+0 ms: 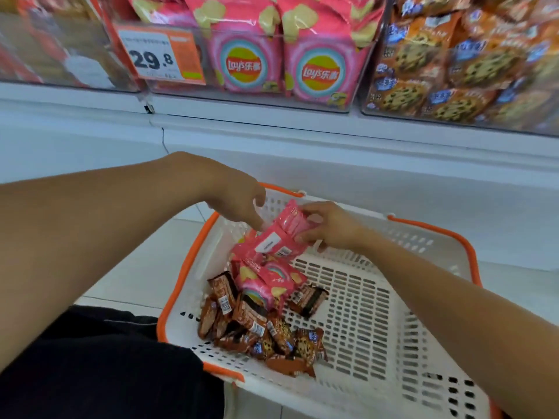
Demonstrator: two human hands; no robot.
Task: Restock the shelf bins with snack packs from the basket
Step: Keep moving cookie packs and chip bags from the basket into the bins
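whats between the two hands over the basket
In the head view, a pink chip pack spans the gap: the right hand holds its upper end, and the left hand fingers touch its other side.

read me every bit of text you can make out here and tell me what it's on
"29.8": orange price tag on the bin front.
"Lay's" with Chinese characters: pink chip bags in the bin.
Cookie packs, white label on the held pack, basket packs: print too small or blurred.

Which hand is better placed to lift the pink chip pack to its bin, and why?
The right hand: its fingers already pinch the pink chip pack above the basket. The left hand only touches the pack's far edge, fingers loose.
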